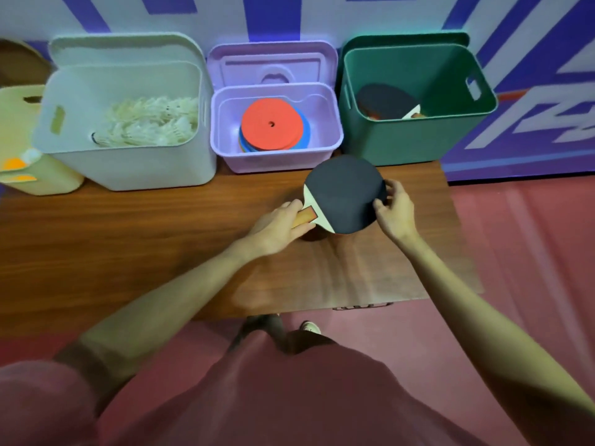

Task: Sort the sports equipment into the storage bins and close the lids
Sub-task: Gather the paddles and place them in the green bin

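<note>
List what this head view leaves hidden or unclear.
- Yellow bin: cut off by the left edge.
- Green bin contents: near wall hides all but one paddle.
- Held paddle: underside unseen.
- Left hand covers its handle end.

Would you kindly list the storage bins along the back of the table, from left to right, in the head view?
Yellow bin → white bin → purple bin → green bin.
</note>
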